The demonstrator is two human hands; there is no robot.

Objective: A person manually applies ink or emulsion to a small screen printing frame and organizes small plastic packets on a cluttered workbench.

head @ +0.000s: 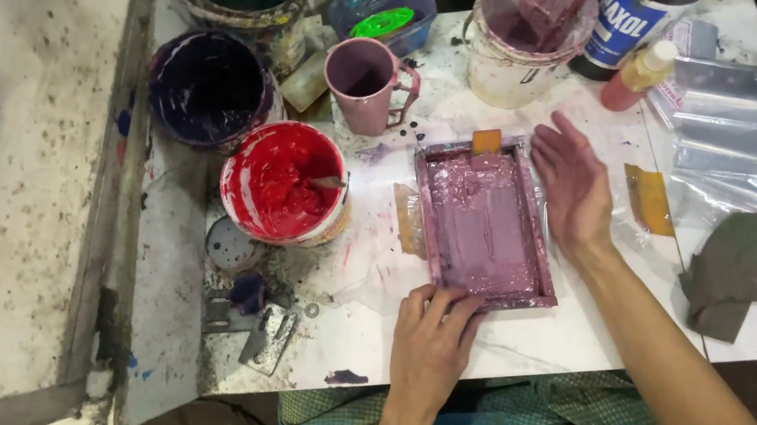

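Purple ink tray (483, 224) mid-tabletop, long axis running near edge to far edge. Left hand (431, 342) flat on its near-left corner, fingers spread; right hand (574, 183) open, touching right wall, gripping nothing.

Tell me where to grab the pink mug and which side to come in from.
Probably best to grip the pink mug by its handle, which sticks out on the side facing the white bucket. Come from above and from that side: the dark purple bucket and the red paint bucket crowd the other side. It stands upright and open-topped, so keep it level.
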